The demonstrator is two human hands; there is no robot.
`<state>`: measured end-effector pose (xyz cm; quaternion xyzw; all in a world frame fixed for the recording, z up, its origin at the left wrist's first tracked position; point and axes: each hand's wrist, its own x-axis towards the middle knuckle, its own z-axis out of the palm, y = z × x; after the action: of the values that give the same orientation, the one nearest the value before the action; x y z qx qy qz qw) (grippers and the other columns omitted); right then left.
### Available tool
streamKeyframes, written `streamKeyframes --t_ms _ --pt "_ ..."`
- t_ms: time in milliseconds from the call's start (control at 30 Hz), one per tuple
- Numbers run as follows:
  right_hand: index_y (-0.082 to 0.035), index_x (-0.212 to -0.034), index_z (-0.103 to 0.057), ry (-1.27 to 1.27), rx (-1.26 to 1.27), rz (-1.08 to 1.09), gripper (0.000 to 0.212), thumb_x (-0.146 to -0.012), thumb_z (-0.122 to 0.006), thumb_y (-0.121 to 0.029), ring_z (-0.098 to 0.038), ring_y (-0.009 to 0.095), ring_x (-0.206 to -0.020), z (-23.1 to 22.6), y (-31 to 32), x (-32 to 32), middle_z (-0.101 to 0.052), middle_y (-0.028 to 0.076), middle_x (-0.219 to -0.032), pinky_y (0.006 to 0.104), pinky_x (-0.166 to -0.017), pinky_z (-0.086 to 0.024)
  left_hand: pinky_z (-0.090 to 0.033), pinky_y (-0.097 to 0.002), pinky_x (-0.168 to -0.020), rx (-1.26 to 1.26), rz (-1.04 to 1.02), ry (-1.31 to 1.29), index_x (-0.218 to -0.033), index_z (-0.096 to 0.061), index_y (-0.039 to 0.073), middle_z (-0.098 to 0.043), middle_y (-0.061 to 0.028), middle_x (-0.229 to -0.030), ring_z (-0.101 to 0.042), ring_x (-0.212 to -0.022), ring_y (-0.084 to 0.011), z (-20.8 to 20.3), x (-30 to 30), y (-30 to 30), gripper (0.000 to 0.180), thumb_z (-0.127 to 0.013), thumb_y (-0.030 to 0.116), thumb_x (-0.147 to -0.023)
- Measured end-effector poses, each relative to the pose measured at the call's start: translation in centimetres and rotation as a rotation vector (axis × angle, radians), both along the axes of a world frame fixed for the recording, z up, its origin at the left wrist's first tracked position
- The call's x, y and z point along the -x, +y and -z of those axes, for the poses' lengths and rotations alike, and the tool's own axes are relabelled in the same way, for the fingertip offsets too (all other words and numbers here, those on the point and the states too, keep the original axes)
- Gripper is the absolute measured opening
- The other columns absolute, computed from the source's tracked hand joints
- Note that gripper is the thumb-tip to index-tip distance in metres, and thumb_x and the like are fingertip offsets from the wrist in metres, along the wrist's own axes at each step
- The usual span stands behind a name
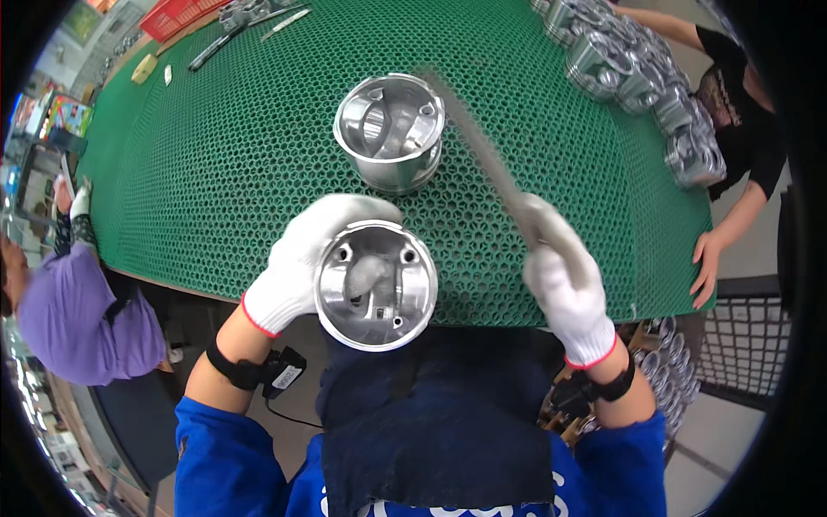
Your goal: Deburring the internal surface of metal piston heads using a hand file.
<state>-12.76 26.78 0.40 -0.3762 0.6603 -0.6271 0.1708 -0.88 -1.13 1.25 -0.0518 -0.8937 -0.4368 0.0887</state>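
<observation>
A hollow metal piston (376, 284) is gripped, open side up, in the left hand (297, 258) at the counter (215, 172) edge. A file (482, 151), clenched in the right hand (564, 280), is angled up-left, just right of it.

The gloved left hand (297, 263) holds 1 metal piston (376, 284) (open side up) at the green mat's (224, 164) edge; the right hand (564, 280) grips a blurred file (482, 146) beside a 2nd piston (390, 131).

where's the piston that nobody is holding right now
In the head view, the loose piston sits open side up on the green mesh mat, near the middle, just beyond the piston held in the left hand.
</observation>
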Motion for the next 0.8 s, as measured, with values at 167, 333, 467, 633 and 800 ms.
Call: streamKeyframes --t_ms 167,333,467,633,800 --pt "0.005 -0.147 -0.033 -0.295 0.019 0.221 0.058 -0.102 -0.05 -0.028 -0.043 0.004 -0.053 1.4 3.8 -1.3 -0.059 0.013 -0.124 0.0196 -0.047 -0.037 -0.046 -0.0391 -0.105 -0.647 -0.553 0.289 -0.149 -0.022 0.008 -0.035 -0.0169 -0.145 -0.046 -0.128 -0.0273 2.2 -2.4 4.7 0.097 -0.083 0.023 -0.075" --pt "0.002 -0.15 -0.028 -0.437 0.039 0.177 0.059 -0.102 -0.05 -0.027 -0.038 0.005 -0.05 0.3 2.5 -0.6 -0.055 0.003 -0.085 0.0189 -0.043 -0.033 -0.025 -0.0458 -0.117 -0.689 -0.118 0.099 -0.154 0.004 0.004 -0.019 -0.0256 -0.157 -0.023 -0.146 -0.036 1.6 -2.1 2.9 0.133 -0.091 0.026 -0.064" --pt "0.002 -0.149 -0.031 -0.31 0.155 0.201 0.057 -0.102 -0.05 -0.023 -0.048 0.004 -0.067 2.5 3.5 -0.1 -0.055 0.007 -0.129 0.0202 -0.059 -0.044 -0.042 -0.0425 -0.107 -0.389 -0.178 0.026 -0.153 -0.012 0.002 -0.047 -0.0198 -0.14 -0.052 -0.126 -0.0306 1.8 -1.5 4.2 0.135 -0.097 0.026 -0.05" --pt "-0.004 -0.152 -0.031 -0.503 0.133 0.046 0.055 -0.103 -0.048 -0.021 -0.043 0.003 -0.069 1.6 1.9 -0.3 -0.054 -0.002 -0.124 0.0193 -0.063 -0.042 -0.047 -0.042 -0.096 0.25 -0.24 0.23 -0.14 -0.04 -0.007 -0.056 -0.0201 -0.121 -0.058 -0.11 -0.0325 0.8 -6.1 2.8 0.101 -0.09 0.021 -0.057" --pt "-0.009 -0.152 -0.033 -0.477 0.065 0.083 0.052 -0.104 -0.045 -0.022 -0.041 0.002 -0.068 0.7 2.4 -0.7 -0.055 -0.005 -0.106 0.0191 -0.061 -0.041 -0.044 -0.0436 -0.097 0.49 -0.183 0.144 -0.146 -0.042 0.008 -0.059 -0.0194 -0.124 -0.056 -0.109 -0.0381 -2.7 -6.1 4.3 0.085 -0.081 0.015 -0.072"
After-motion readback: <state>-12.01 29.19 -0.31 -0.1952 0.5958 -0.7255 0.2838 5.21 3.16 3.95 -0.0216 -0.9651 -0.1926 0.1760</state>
